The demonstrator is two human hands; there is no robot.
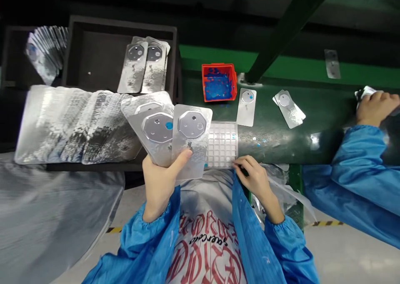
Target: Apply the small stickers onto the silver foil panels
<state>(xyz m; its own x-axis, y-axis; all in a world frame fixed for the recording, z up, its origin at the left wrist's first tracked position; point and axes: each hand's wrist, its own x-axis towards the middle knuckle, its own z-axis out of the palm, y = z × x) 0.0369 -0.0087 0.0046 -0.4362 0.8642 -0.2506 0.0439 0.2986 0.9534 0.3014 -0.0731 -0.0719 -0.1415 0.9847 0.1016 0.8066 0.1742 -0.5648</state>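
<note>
My left hand (pixel 161 178) is closed around several silver phone back covers (pixel 193 159), fanned out and held upright. Each has an octagonal camera panel, and one panel carries a blue round sticker (pixel 169 125). A clear sheet with a grid of small squares (pixel 222 144) lies on the green bench, partly behind the covers. At its lower right corner is my right hand (pixel 251 173), thumb and fingertips drawn together; what they pinch, if anything, is too small to make out.
Left stand a dark tray (pixel 103 53) with covers and a long row of overlapping covers (pixel 78 125). Behind the sheet sits a red bin (pixel 234 84) of blue bits. Loose covers (pixel 246 109) lie right of it. A co-worker's hand (pixel 375 109) works far right. A green post (pixel 281 34) slants overhead.
</note>
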